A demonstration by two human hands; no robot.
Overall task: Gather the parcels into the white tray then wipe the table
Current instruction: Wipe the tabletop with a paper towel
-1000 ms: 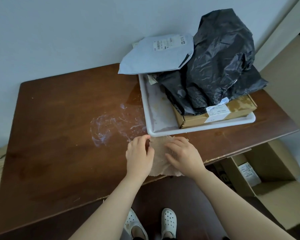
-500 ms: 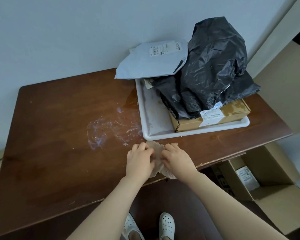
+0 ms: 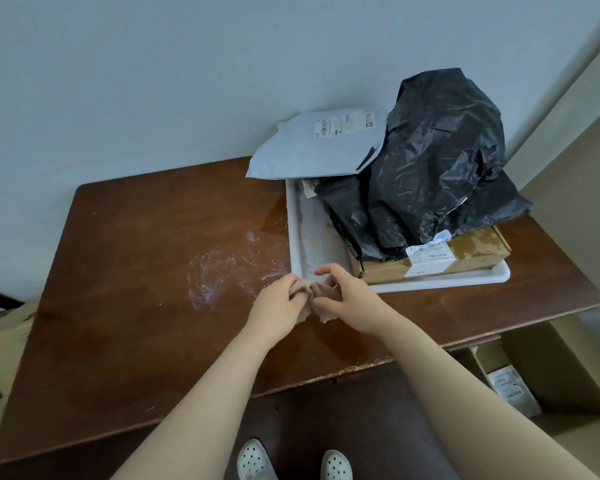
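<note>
Parcels: all those in view sit in the white rectangular plastic tray (image 3: 310, 233), right of centre.
- The black crinkled plastic bag parcel (image 3: 440, 157) is piled highest.
- The brown cardboard box (image 3: 465, 259) with a white label lies under it, against the tray's near rim.
- The pale grey poly mailer (image 3: 312, 147) lies on top at the back and overhangs the tray's upper-left corner.
- No loose parcel shows on the dark brown wooden worktop (image 3: 125, 306), so I judge the gathering done.

Wiping: not yet begun, by the look of it.
- The crumpled tan cloth (image 3: 317, 301) is bunched between both hands at frame centre, just in front of the tray's near-left corner.
- The left hand (image 3: 278, 304) grips its left end with curled fingers.
- The right hand (image 3: 352, 301) pinches the right end, one finger lifted.
- I cannot tell whether the cloth touches the worktop.
- A whitish smear (image 3: 219, 271) lies just left of the hands, unwiped, with a damp-looking sheen beside the tray.

Left to do: wipe the smear, then the rest of the worktop.

Outward: an open cardboard carton (image 3: 551, 379) at lower right, and white perforated clogs (image 3: 257, 460) at the bottom edge.
</note>
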